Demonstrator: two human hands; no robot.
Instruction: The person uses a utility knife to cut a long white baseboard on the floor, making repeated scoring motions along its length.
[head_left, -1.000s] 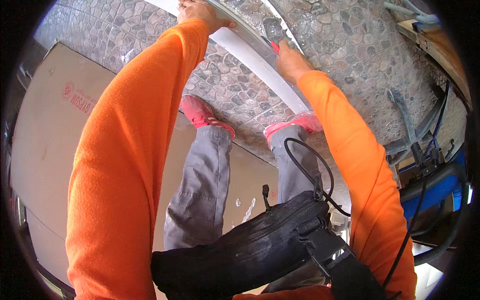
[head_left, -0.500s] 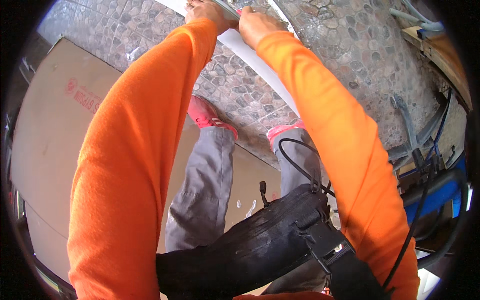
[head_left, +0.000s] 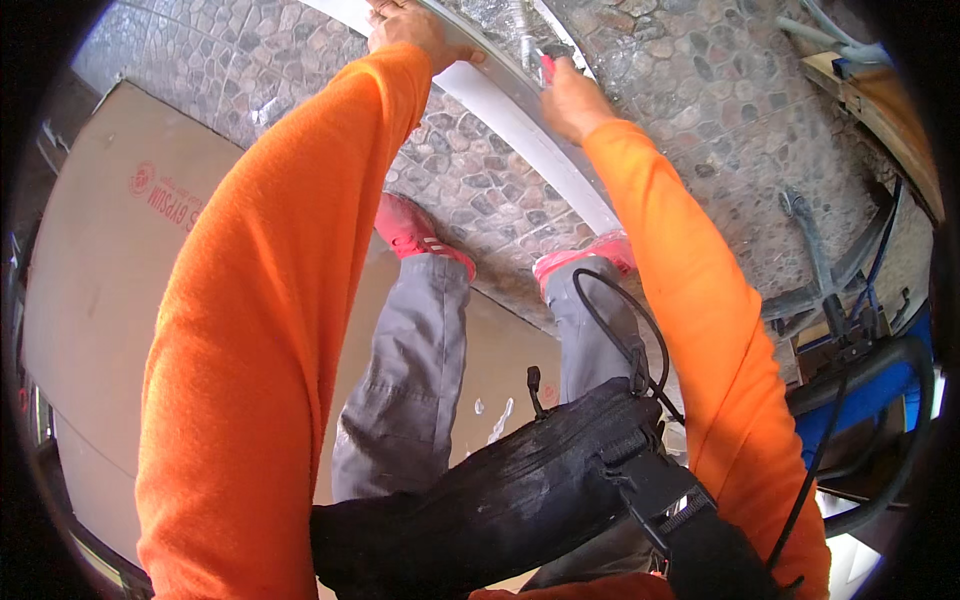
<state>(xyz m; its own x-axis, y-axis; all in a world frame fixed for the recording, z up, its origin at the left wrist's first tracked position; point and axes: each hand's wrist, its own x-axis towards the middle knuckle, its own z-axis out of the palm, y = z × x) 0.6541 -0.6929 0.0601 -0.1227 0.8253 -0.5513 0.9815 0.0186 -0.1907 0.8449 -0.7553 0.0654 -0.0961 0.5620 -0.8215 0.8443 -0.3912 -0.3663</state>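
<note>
A long white strip lies slantwise across the pebble-patterned floor, with a narrow grey straight-edged piece along its far side. My left hand presses on this grey piece near the top edge of the picture, thumb stretched out along it and fingers partly cut off. My right hand is closed round a small red-handled tool, just right of the grey piece; its working end is too small to make out. Another thin white edge runs beyond the tool.
A large brown board with red print lies at the left and under my feet. Red shoes stand at the strip's near side. A black waist bag with a looped cord hangs before me. Metal legs and cables are at the right.
My right hand has moved right and a little nearer along the grey piece, carrying the red-handled tool away from my left hand. My left hand stays almost in place.
</note>
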